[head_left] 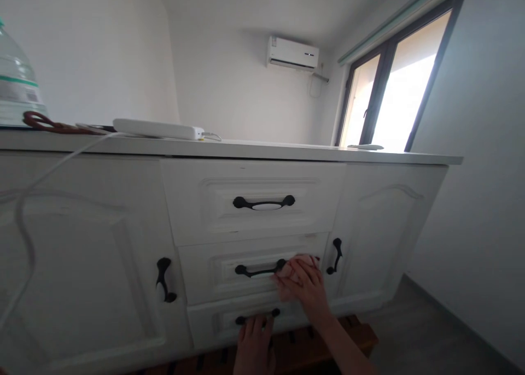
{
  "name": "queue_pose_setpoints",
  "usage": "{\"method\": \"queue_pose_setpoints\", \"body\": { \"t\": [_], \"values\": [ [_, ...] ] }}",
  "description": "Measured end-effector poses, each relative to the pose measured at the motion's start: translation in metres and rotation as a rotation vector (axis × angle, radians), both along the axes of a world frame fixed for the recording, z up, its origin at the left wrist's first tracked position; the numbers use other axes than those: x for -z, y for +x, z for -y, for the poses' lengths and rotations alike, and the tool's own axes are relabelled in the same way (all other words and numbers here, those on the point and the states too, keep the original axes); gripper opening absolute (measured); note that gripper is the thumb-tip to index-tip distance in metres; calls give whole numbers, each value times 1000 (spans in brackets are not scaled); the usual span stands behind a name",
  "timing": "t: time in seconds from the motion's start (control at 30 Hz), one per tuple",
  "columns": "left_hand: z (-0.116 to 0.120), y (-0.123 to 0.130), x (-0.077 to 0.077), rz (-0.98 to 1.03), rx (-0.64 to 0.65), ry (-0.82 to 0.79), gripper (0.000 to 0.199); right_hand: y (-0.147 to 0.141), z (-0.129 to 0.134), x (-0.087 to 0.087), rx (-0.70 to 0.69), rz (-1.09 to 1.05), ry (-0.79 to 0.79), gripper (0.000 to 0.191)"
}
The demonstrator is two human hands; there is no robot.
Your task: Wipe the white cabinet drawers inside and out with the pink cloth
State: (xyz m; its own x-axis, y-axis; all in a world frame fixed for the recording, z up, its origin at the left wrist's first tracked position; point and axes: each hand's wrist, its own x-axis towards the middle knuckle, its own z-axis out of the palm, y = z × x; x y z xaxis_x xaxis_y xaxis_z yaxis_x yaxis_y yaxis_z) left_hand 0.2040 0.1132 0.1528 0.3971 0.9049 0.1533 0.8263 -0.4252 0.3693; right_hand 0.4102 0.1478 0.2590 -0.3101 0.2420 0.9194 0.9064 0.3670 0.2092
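My right hand (303, 285) presses a pink cloth (287, 279) flat against the middle drawer (209, 276), at the right end of its dark handle (256, 271). Lower down, my left hand (255, 339) has its fingers hooked over the dark handle of the bottom drawer (205, 326), and its fingertips are partly hidden. Above both hands, the top drawer (188, 200) carries a similar handle (264, 203) with a white middle. All three drawers appear closed.
White cabinet doors with dark handles (165, 279) (335, 256) flank the drawers. On the countertop (254, 150) lie a white power strip (158, 129), scissors (49, 124) and a large bottle (18, 85). A white cable (24, 227) hangs down at left. A brown wooden piece (356, 334) stands below.
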Motion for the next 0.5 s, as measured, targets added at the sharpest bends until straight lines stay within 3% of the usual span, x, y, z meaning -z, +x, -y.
{"method": "queue_pose_setpoints", "body": {
  "t": [0.1,0.2,0.3,0.5],
  "values": [
    [0,5,-5,57,-15,17,61,28,5,6,35,48,-52,31],
    [0,7,-8,131,-54,49,55,39,16,25,66,-18,-113,32],
    [0,6,-9,179,-53,42,52,42,36,59,37,-114,-256,37],
    [6,6,-6,230,-52,37,50,34,103,138,-268,-662,-549,44]
  ]
}}
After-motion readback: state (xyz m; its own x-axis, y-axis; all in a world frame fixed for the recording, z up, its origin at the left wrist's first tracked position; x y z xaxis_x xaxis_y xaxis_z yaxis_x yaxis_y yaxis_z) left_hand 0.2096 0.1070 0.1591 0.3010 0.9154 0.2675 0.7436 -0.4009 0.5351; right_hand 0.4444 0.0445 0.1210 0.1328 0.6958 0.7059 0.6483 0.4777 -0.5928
